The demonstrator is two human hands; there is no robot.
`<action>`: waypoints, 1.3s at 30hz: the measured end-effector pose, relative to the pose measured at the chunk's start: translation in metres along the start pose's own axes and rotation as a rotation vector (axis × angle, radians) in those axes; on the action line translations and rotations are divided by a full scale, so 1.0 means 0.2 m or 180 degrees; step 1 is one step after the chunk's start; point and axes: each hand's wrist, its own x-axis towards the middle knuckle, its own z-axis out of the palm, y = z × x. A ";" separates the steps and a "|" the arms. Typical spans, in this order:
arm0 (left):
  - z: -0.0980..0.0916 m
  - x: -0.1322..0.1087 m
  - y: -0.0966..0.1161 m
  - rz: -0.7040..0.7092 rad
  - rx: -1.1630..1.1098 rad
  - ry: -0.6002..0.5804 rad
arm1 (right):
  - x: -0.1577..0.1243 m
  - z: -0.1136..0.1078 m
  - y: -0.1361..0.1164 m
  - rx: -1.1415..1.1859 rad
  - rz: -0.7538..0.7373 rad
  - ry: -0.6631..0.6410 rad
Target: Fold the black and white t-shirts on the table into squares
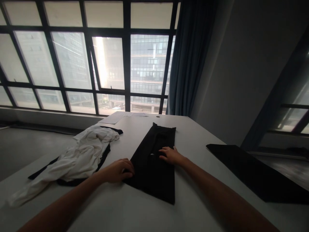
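Observation:
A folded black garment [154, 161] lies lengthwise on the white table in front of me, with a small light mark near its middle. Along its left edge, my left hand [120, 170] is closed, thumb and curled fingers pinching the cloth. My right hand [171, 155] rests on the garment near its right edge, fingers spread and palm down. Whether the garment is a pair of trousers or a shirt, I cannot tell.
On the left, a crumpled white garment [84, 151] lies over dark cloth [103, 156]. A flat black piece [256, 174] lies at the table's right side. Papers [113, 119] sit at the far end of the table [190, 138], near windows and a blue curtain [188, 58].

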 end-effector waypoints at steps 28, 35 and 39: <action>0.17 0.18 0.02 0.0347 0.0575 0.0005 | -0.64 -0.21 0.21 0.1197 -0.0488 0.0094; 0.16 0.21 0.07 0.0418 0.0498 0.0050 | -0.67 -0.25 0.24 0.1539 -0.0440 -0.0187; 0.11 0.19 0.09 0.0026 -0.0241 0.0121 | -0.65 -0.24 0.25 0.2232 -0.0668 -0.0523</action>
